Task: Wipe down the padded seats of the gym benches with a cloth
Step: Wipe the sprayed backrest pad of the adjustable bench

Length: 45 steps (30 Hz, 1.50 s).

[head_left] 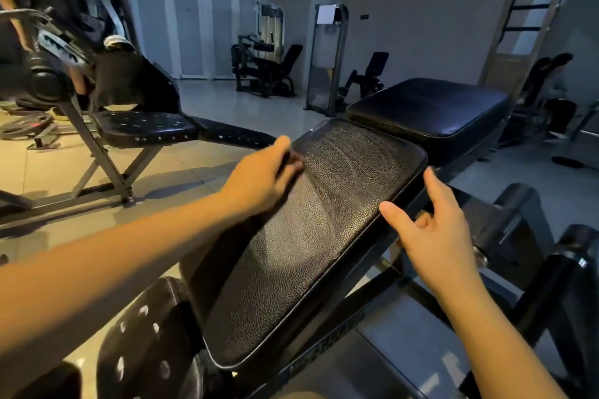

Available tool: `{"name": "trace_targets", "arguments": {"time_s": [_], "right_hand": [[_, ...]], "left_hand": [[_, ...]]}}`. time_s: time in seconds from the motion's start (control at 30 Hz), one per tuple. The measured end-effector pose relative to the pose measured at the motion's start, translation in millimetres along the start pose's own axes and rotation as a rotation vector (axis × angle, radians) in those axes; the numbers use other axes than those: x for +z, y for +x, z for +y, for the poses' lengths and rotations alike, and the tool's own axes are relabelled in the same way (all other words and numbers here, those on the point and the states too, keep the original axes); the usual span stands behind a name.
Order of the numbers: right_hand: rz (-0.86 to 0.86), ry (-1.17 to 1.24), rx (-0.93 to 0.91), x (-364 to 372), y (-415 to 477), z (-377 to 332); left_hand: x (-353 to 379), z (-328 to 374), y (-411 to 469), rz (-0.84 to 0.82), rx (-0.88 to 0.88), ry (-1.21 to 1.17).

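Clutching a dark cloth, the left hand is rubbing the pad's far left corner, likely wiping it; the right hand is waiting, spread and empty, at the pad's right edge, probably to brace it.

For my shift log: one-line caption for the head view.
Left hand holds what looks like a dark cloth against the textured black bench pad; right hand open at its right edge.
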State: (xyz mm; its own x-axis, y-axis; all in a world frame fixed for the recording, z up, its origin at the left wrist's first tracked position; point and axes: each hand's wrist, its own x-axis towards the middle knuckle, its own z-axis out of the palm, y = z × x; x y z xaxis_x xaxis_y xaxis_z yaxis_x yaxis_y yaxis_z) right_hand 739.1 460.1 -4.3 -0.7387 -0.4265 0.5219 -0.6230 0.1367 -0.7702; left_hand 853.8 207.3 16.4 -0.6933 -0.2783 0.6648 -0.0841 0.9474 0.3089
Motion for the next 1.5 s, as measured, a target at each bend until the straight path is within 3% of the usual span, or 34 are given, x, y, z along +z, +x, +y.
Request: {"name": "trace_targets", "arguments": {"time_s": [0.1,0.27,0.33,0.4,0.5,0.57,0.67,0.73,0.77,0.83,0.93,1.0,1.1,1.23,1.3,1.43,1.5], "right_hand": [[-0.002,0.016,0.002,-2,0,-1],[0.021,0.045,0.01,1,1,-2],[0.017,0.055,0.021,1,2,-2],[0.015,0.053,0.021,0,2,-2],[0.003,0.053,0.022,-2,1,-2],[-0.005,0.054,0.029,-4,1,-2],[-0.006,0.072,0.046,-4,0,-2],[-0.019,0.074,0.043,-6,2,-1],[-0.025,0.076,0.045,-8,3,-1],[-0.036,0.094,0.051,-11,2,-1],[-0.052,0.104,0.055,-15,0,-1],[-0.056,0.091,0.061,-17,0,1],[-0.057,0.106,0.067,-17,0,2],[-0.049,0.121,0.038,-15,2,6],[-0.065,0.132,0.048,-15,2,5],[-0.071,0.131,0.072,-14,1,3],[-0.069,0.128,0.068,-14,2,1]], "left_hand": [[9,-2,25,0.06,-0.141,0.029],[6,68,-31,-0.077,0.257,-0.143],[1,61,-27,-0.126,0.292,-0.115],[7,41,-2,-0.068,0.182,-0.045],[14,6,51,0.058,-0.155,0.023],[21,12,61,0.091,-0.192,0.033],[22,64,26,0.074,0.06,-0.066],[20,82,-2,-0.038,0.288,-0.12],[16,77,-2,-0.066,0.318,-0.129],[14,56,15,-0.049,0.234,-0.069],[19,19,63,0.033,-0.1,-0.007],[24,17,80,0.078,-0.174,0.007],[27,61,57,0.066,-0.029,-0.07],[16,88,8,-0.12,0.319,-0.153],[12,67,22,-0.099,0.256,-0.082],[21,24,88,0.021,-0.173,0.068],[26,41,97,0.036,-0.14,0.039]]}}
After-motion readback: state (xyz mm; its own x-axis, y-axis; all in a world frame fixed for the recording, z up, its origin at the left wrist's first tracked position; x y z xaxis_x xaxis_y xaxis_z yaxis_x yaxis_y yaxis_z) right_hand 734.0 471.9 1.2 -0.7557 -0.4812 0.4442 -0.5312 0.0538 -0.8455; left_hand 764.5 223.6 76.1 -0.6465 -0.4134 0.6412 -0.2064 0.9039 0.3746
